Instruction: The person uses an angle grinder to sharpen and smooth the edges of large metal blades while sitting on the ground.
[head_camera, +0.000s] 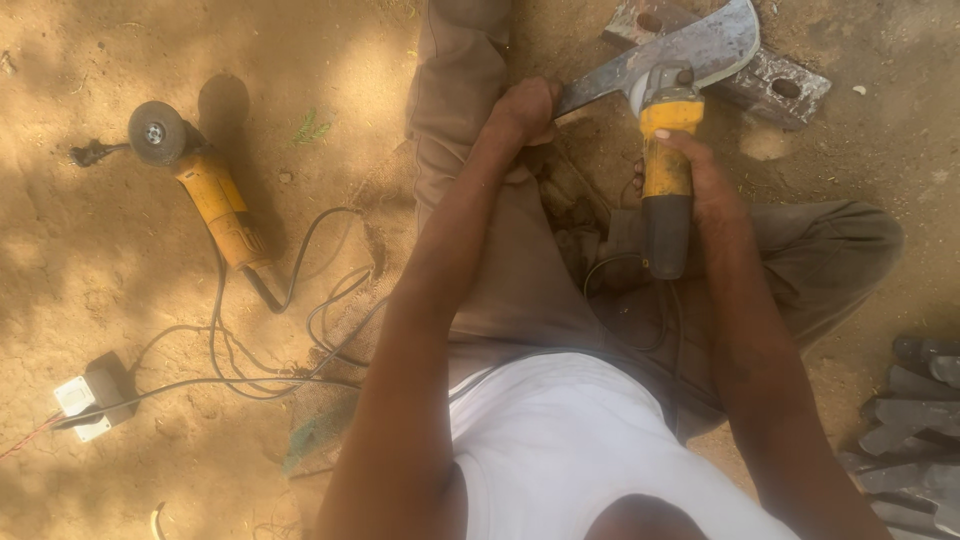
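Note:
I sit on sandy ground with my legs apart. My left hand (525, 110) grips the handle end of a curved grey metal blade (690, 55) that slants up to the right. My right hand (700, 175) holds a yellow and black angle grinder (665, 170) by its body, its head against the blade's lower edge. The blade lies across a rusty metal block with holes (775, 85).
A second yellow angle grinder (205, 185) lies on the dirt at left, its black cable (260, 340) looping to a white socket box (85, 405). A pile of dark metal blades (910, 440) lies at the lower right.

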